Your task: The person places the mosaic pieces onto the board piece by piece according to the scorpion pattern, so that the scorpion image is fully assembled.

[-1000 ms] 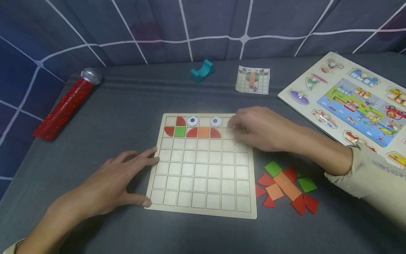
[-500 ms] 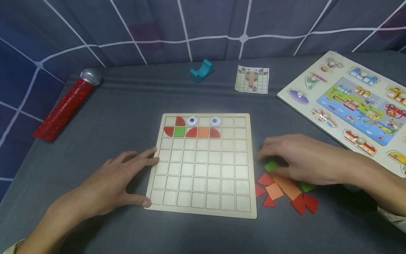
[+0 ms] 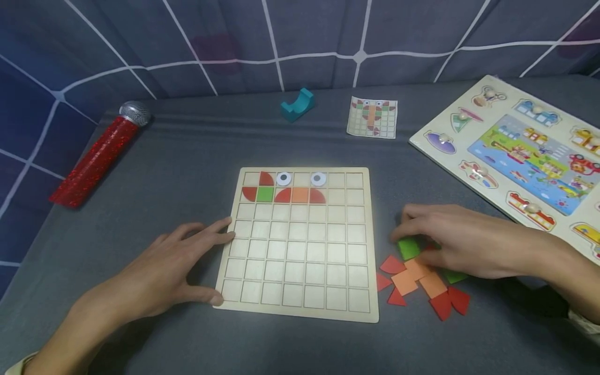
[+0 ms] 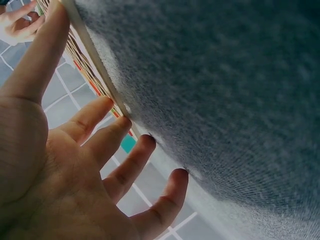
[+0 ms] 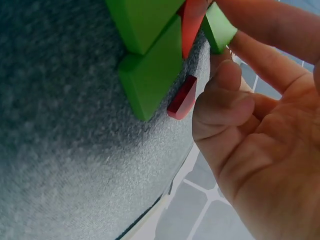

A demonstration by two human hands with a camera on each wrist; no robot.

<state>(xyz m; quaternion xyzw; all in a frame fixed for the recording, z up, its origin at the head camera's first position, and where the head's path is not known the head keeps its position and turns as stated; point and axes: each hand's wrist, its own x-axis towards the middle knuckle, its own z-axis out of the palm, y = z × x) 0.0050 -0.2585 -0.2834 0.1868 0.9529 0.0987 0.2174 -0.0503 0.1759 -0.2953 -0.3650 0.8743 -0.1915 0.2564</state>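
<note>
A pale wooden grid board [image 3: 300, 250] lies in the middle of the head view. Red, green and orange tiles and two round eye pieces [image 3: 283, 179] fill part of its top two rows. My left hand [image 3: 171, 265] rests spread at its left side, thumb and fingertips touching the edge; the left wrist view shows the fingers [image 4: 167, 202] along that edge. To the right of the board, my right hand [image 3: 461, 239] is over the loose tiles. Its fingers and thumb pinch a green square tile [image 3: 409, 248], which stands tilted at the fingertips in the right wrist view.
Loose orange tiles [image 3: 405, 283] and red tiles [image 3: 440, 305] lie right of the board. Behind are a small pattern card [image 3: 372, 127], a teal arch block [image 3: 298, 105] and a red glittery microphone [image 3: 96, 161]. A knobbed picture puzzle [image 3: 454, 166] lies at the right.
My right hand has come back from the board's upper right to the loose tiles and taken hold of the green square, which has turned slightly. My left hand has stayed in place.
</note>
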